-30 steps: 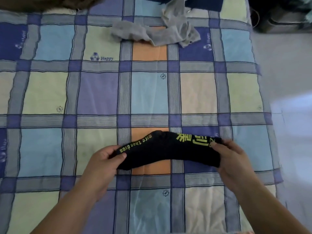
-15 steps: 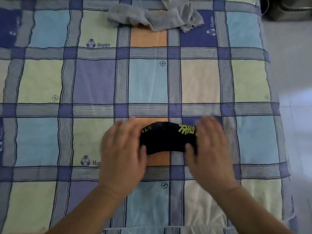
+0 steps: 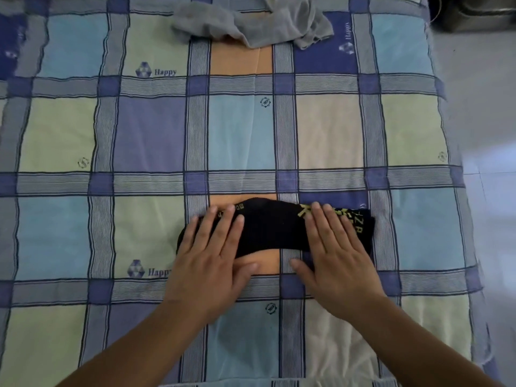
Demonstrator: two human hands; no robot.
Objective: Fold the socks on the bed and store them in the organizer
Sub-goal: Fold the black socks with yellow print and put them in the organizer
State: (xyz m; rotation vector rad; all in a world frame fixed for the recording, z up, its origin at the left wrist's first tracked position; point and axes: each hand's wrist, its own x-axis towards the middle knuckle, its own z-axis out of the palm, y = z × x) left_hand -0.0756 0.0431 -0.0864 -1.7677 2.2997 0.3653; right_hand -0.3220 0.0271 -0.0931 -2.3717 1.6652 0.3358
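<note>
A black sock [image 3: 272, 227] with yellow-green lettering lies flat across the checked bed sheet [image 3: 156, 135], near me. My left hand [image 3: 212, 252] rests palm down on its left end, fingers spread. On the sock's right part my right hand [image 3: 335, 247] lies flat in the same way, and the cuff sticks out past its fingers. Neither hand grips the sock. Crumpled grey socks [image 3: 251, 23] lie at the far edge of the bed. No organizer is in view.
The bed's right edge [image 3: 446, 163] drops to a pale tiled floor [image 3: 488, 135]. A dark object [image 3: 474, 12] stands on the floor at the top right corner.
One second ago both hands held the sock by its ends. Then they pressed down near its middle, and now they have slid apart, flattening the sock along its length.
</note>
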